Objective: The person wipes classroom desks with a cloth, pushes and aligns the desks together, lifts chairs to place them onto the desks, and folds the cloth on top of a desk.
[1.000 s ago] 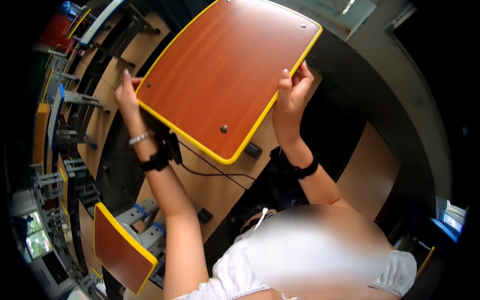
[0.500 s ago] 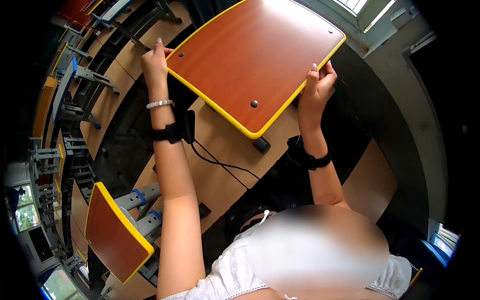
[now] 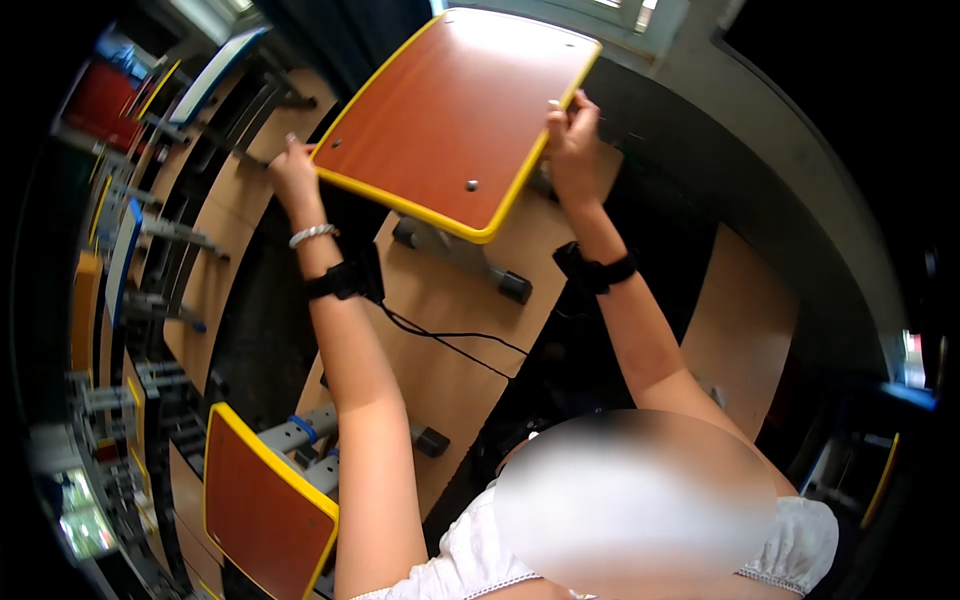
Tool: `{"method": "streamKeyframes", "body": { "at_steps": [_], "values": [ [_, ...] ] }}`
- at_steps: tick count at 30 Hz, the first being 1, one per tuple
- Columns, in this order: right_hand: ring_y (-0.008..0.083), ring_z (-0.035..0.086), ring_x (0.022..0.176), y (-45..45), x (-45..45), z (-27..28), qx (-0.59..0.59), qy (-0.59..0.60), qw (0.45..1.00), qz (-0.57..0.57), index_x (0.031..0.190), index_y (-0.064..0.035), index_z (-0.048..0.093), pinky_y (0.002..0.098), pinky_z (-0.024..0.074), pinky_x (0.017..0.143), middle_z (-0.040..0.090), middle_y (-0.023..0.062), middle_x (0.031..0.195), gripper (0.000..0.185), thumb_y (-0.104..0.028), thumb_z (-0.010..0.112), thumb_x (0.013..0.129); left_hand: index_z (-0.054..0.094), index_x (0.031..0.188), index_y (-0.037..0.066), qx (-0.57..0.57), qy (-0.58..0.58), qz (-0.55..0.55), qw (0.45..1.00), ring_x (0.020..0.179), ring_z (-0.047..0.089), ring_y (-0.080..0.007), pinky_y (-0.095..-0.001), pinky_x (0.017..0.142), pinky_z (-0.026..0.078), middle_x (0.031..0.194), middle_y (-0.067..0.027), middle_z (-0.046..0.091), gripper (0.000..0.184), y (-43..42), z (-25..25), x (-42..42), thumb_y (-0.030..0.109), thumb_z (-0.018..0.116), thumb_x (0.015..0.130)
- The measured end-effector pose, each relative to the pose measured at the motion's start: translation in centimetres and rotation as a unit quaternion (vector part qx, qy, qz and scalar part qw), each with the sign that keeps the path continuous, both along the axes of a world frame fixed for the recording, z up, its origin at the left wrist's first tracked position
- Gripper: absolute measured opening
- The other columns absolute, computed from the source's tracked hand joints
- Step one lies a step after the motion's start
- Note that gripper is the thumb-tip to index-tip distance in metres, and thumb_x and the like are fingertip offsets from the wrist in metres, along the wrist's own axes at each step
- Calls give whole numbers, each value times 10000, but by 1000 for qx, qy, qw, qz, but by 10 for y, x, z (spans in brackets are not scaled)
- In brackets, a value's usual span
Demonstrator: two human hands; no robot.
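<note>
The yellow-edged board (image 3: 460,115) is gripped at its two sides by the left hand (image 3: 295,180) and right hand (image 3: 574,150), above the table (image 3: 450,290); release is not yet done, and whether the black feet (image 3: 514,288) below are set down cannot be told

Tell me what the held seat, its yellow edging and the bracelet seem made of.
Seat: probably wood or wood-look laminate, smooth and glossy, given its faint grain and bright glare.
Yellow edging: likely plastic, judging by its even colour and rounded corners.
Bracelet: pale, shiny beads by its bumpy outline; glass, stone or plastic, unclear.
</note>
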State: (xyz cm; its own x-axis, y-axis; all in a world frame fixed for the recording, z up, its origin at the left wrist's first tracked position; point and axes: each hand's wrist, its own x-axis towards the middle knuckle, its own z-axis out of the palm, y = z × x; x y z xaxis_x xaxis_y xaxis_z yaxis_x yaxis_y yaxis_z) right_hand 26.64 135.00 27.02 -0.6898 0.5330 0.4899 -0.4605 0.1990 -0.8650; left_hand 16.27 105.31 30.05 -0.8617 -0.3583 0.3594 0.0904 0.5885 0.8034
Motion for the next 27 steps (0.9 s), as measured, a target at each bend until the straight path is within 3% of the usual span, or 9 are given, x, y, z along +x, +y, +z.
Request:
{"method": "streamKeyframes", "body": {
  "at_steps": [6,9,12,15,18,20,23,26,27],
  "values": [
    [119,507,490,9,77,-20,-44,-118,991,33,1132,1,363,256,414,491,540,69,666,414,-247,463,816,538,984,-14,-78,75,-21,994,688,566,-240,-316,613,452,829,-137,589,265,20,20,63,184,452,829],
    [230,548,715,33,167,-82,106,-261,960,1,1045,-40,476,303,429,637,552,126,791,326,-234,507,785,497,999,-33,-85,221,-6,972,830,535,-238,-305,717,442,956,-143,530,244,47,18,130,131,458,823],
    [255,534,767,79,275,-153,260,-429,856,-130,975,-45,539,320,433,656,521,121,880,282,-191,554,735,488,964,-30,9,257,-60,965,879,510,-217,-297,777,414,967,-127,509,203,78,0,189,110,448,823],
    [352,471,880,116,375,-184,274,-557,739,-262,932,-20,548,403,399,757,500,167,957,232,-75,462,723,459,995,-13,84,47,-227,969,881,492,-185,-274,806,379,952,-98,497,205,115,-24,250,64,440,806],
    [341,370,1063,146,453,-224,215,-637,668,-320,1111,-24,428,408,362,846,380,191,1164,380,-116,492,748,427,1068,1,170,-101,-480,855,835,511,-159,-263,742,417,943,-81,518,274,149,-58,302,58,466,803],
    [326,304,1143,148,483,-230,198,-686,602,-359,1199,-33,347,405,338,897,308,184,1246,489,-169,526,764,385,1155,47,57,-199,-535,819,827,514,-153,-277,723,426,944,-91,521,370,156,-64,332,78,490,801],
    [308,200,1214,161,510,-263,105,-695,634,-323,1245,-40,283,404,283,949,198,167,1319,612,-291,555,758,366,1203,84,-75,-288,-591,750,802,523,-179,-280,710,429,949,-128,528,432,162,-66,347,127,509,797],
    [351,236,1185,154,508,-273,159,-673,637,-340,1243,-17,271,390,260,961,217,209,1295,688,-329,590,719,357,1216,73,-275,-348,-647,620,814,536,-233,-298,719,428,973,-180,521,458,160,-71,342,177,508,797],
    [337,249,1183,155,508,-280,179,-671,627,-353,1233,-10,294,395,269,953,243,196,1291,618,-302,555,755,395,1177,41,-291,-326,-643,628,830,534,-294,-327,728,425,985,-203,518,432,157,-78,342,218,502,798]
  ]
}}
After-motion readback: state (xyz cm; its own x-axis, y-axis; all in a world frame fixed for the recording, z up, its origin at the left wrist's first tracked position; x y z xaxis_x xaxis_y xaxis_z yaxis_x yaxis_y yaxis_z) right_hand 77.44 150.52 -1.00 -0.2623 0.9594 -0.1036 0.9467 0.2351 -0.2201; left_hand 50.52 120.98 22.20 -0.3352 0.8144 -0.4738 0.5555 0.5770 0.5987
